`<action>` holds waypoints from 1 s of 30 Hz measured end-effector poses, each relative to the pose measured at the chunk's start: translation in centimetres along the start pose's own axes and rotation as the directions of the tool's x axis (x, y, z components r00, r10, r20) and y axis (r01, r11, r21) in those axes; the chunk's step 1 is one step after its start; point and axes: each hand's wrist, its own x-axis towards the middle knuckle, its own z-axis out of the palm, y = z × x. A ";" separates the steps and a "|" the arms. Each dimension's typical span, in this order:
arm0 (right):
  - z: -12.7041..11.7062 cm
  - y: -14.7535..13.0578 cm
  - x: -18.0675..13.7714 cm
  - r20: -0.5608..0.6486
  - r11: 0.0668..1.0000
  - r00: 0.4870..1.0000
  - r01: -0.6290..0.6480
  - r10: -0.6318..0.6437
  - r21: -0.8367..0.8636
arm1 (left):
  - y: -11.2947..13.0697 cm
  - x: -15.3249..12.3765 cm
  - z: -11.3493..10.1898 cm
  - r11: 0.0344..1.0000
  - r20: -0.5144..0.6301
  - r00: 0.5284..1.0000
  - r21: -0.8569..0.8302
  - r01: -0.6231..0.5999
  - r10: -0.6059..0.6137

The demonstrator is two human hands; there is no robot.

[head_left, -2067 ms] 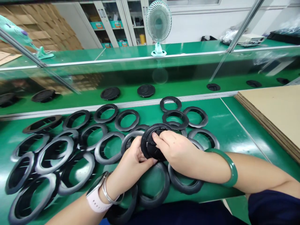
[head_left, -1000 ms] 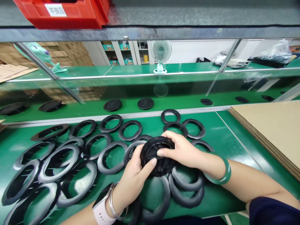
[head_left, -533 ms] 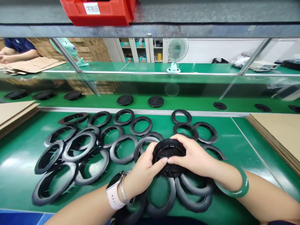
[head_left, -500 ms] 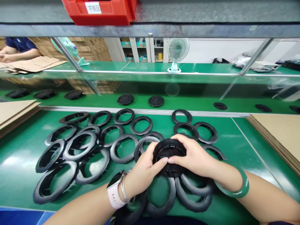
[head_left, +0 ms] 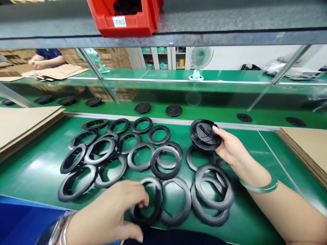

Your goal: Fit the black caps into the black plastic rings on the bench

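My right hand (head_left: 228, 144) holds a round black cap (head_left: 201, 134) by its right edge, raised over the upper right of the ring pile. The cap shows a raised rim and moulded ridges; my fingers beneath it are mostly hidden. Low in the view, my left hand (head_left: 114, 207) has its thumb and fingers apart, with nothing seen in it. Its fingertips overlap the left side of a black ring (head_left: 158, 200); whether they touch it I cannot tell. Beside that ring lie another grey-black ring (head_left: 188, 200) and two stacked ones, the upper ring (head_left: 231, 195) resting askew.
Several more rings (head_left: 129, 162) spread over the green table (head_left: 38, 173). Cardboard stacks flank it, one at left (head_left: 28, 126) and one at right (head_left: 306, 146). Black discs (head_left: 173, 110) lie on the green strip behind. A red bin (head_left: 138, 27) hangs overhead. A person (head_left: 48, 58) sits far left.
My left hand has let go of the cap and moved down and left to the near rings. My right hand has carried the cap up and to the right.
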 end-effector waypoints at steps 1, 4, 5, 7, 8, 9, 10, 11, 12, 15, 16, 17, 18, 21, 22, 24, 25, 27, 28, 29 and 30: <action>0.0 -0.1 0.2 -0.027 0.999 0.999 -0.020 0.021 0.036 | 0.0 -0.7 0.9 0.998 0.037 0.999 0.064 0.012 -0.014; 0.0 -0.1 0.6 -0.072 0.992 0.994 -0.071 0.078 0.100 | -0.2 -2.3 2.1 0.990 0.078 0.997 0.139 0.010 -0.021; 0.0 -0.1 0.7 -0.073 0.991 0.994 -0.077 0.086 0.111 | -0.3 -2.7 1.8 0.992 0.060 0.998 0.129 0.014 -0.022; -0.1 -0.3 0.8 -0.063 0.989 0.995 -0.067 0.075 0.129 | -0.6 -3.1 0.2 0.998 -0.070 0.997 0.049 0.049 -0.045; -0.2 -0.4 0.9 -0.053 0.989 0.997 -0.055 0.063 0.139 | -0.7 -2.9 -0.7 0.996 -0.167 0.983 -0.041 0.076 -0.081; -0.3 -0.5 1.0 -0.042 0.988 0.998 -0.045 0.052 0.148 | -0.6 -2.5 -1.5 0.981 -0.264 0.956 -0.174 0.084 -0.129; -0.5 -0.5 1.1 -0.031 0.987 0.998 -0.041 0.046 0.157 | -0.5 -1.6 -2.1 0.938 -0.334 0.924 -0.340 0.064 -0.184; -0.6 -0.6 1.2 -0.027 0.986 0.999 -0.041 0.046 0.163 | -0.3 -0.4 -2.3 0.853 -0.371 0.896 -0.522 0.017 -0.245; -0.7 -0.7 1.3 -0.028 0.985 0.998 -0.043 0.048 0.166 | 0.0 1.1 -2.2 0.728 -0.373 0.885 -0.683 -0.058 -0.279; -0.9 -0.8 1.7 -0.054 0.986 0.998 -0.035 0.044 0.163 | 0.9 6.4 -0.6 0.365 -0.275 0.919 -0.917 -0.162 -0.284; -0.9 -0.8 1.8 -0.062 0.986 0.997 -0.029 0.039 0.162 | 1.1 8.0 0.1 0.298 -0.242 0.932 -0.941 -0.158 -0.270; -0.9 -0.9 1.9 -0.067 0.986 0.997 -0.022 0.034 0.164 | 1.1 9.3 0.8 0.258 -0.218 0.942 -0.954 -0.151 -0.256; -1.0 -0.9 2.1 -0.070 0.986 0.997 -0.016 0.028 0.165 | 1.1 10.4 1.4 0.239 -0.202 0.949 -0.960 -0.144 -0.243; -1.2 -0.9 2.7 -0.066 0.988 0.998 -0.007 0.018 0.153 | 0.4 12.2 2.6 0.250 -0.169 0.962 -0.962 -0.113 -0.214; -1.3 -0.9 2.8 -0.060 0.989 0.998 -0.005 0.014 0.147 | 0.0 12.4 2.8 0.263 -0.158 0.965 -0.959 -0.101 -0.208; -1.8 -0.5 3.1 -0.047 0.992 0.999 0.006 0.001 0.129 | -0.8 12.4 3.3 0.292 -0.136 0.971 -0.954 -0.075 -0.197; -2.0 -0.4 3.3 -0.041 0.993 0.999 0.014 -0.010 0.115 | -1.1 12.3 3.5 0.303 -0.126 0.973 -0.951 -0.064 -0.192; -2.7 -0.2 3.8 -0.016 0.998 1.000 0.025 -0.024 0.061 | -1.6 12.1 3.8 0.312 -0.111 0.976 -0.949 -0.048 -0.185; -2.9 -0.2 4.4 0.010 0.999 0.999 0.032 -0.032 0.015 | -1.7 12.0 4.0 0.310 -0.104 0.977 -0.950 -0.043 -0.184; -3.1 -0.4 5.1 0.046 0.997 0.998 0.052 -0.049 -0.055 | -1.8 11.9 4.1 0.305 -0.101 0.978 -0.951 -0.041 -0.181; -3.1 -0.7 6.1 0.087 0.979 0.992 0.107 -0.092 -0.175 | -1.7 11.9 4.2 0.300 -0.100 0.979 -0.953 -0.044 -0.176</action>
